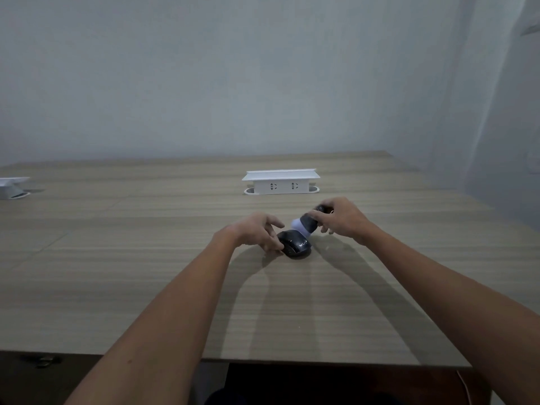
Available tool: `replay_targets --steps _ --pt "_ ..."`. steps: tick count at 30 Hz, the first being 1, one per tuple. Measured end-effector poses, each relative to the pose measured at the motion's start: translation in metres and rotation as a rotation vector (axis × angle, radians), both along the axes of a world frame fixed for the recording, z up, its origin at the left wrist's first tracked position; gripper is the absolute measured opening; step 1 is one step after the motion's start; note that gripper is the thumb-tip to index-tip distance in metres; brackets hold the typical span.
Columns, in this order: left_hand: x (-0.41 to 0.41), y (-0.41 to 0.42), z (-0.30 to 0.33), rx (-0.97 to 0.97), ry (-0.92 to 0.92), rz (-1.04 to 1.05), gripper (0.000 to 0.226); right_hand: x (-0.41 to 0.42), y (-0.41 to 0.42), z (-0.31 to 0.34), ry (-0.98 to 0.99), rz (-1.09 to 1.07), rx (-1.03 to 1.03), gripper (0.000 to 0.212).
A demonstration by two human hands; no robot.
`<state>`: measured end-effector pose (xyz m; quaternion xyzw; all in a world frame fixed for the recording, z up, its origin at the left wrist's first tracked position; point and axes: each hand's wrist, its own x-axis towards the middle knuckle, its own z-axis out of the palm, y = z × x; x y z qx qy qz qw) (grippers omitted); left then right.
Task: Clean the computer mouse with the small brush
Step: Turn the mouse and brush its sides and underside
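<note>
A black computer mouse (pixel 295 246) lies on the wooden table (pixel 146 258) a little right of centre. My left hand (pixel 257 230) grips its left side with thumb and fingertips, the other fingers spread above it. My right hand (pixel 340 219) holds a small brush (pixel 306 223) with a dark body and a pale bristle head. The brush is tilted down to the left, and its bristles touch the mouse's far top edge. Part of the brush handle is hidden inside my right fingers.
A white pop-up socket box (pixel 281 182) stands on the table just behind my hands. A second white box (pixel 11 187) sits at the far left edge. A grey wall rises behind the table. The table's near edge runs across the bottom of the view.
</note>
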<state>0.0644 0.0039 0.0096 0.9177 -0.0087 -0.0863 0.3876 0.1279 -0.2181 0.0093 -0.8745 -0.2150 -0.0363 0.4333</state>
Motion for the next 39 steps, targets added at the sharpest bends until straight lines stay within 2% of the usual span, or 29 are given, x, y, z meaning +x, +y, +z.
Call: replay_targets --steps 4,9,11,14,16,19,21,24,26,28,31,33,36,39 --pt "0.009 0.003 0.003 0.250 -0.131 -0.039 0.075 0.003 -0.005 0.003 -0.072 -0.059 0.004 0.021" --pt "0.015 -0.004 0.002 0.308 -0.110 -0.164 0.075 -0.002 -0.010 0.006 -0.018 0.004 0.103 0.022" --pt "0.015 -0.006 -0.001 0.299 -0.097 -0.193 0.074 -0.005 -0.013 0.004 -0.023 0.057 0.011 0.022" --pt "0.015 -0.005 -0.003 0.244 -0.099 -0.179 0.073 -0.003 -0.017 0.003 -0.154 -0.007 -0.139 0.018" --pt "0.016 -0.004 -0.003 0.242 -0.102 -0.184 0.070 -0.004 -0.016 0.004 -0.204 -0.039 -0.103 0.020" --pt "0.018 -0.004 -0.003 0.251 -0.117 -0.191 0.065 -0.009 -0.015 0.003 -0.089 0.063 0.022 0.024" --pt "0.019 -0.004 -0.004 0.260 -0.121 -0.191 0.065 -0.011 -0.015 0.003 -0.097 0.070 -0.056 0.021" --pt "0.021 -0.004 -0.005 0.272 -0.123 -0.182 0.065 -0.010 -0.017 0.009 -0.249 -0.024 -0.135 0.016" --pt "0.022 -0.004 -0.006 0.290 -0.131 -0.178 0.064 -0.012 -0.014 0.012 -0.235 0.042 -0.073 0.016" --pt "0.022 -0.005 -0.007 0.312 -0.141 -0.174 0.064 -0.016 -0.010 0.013 -0.196 0.123 -0.095 0.016" --pt "0.022 -0.006 -0.008 0.327 -0.138 -0.164 0.066 -0.012 -0.008 0.013 -0.288 0.043 -0.223 0.015" --pt "0.022 -0.006 -0.007 0.316 -0.124 -0.163 0.066 -0.011 -0.008 0.016 -0.324 0.018 -0.219 0.013" --pt "0.021 -0.005 -0.008 0.295 -0.125 -0.160 0.065 -0.014 -0.005 0.015 -0.266 0.079 -0.152 0.012" --pt "0.020 -0.004 -0.009 0.290 -0.138 -0.150 0.065 -0.011 -0.007 0.014 -0.263 0.036 -0.244 0.016"
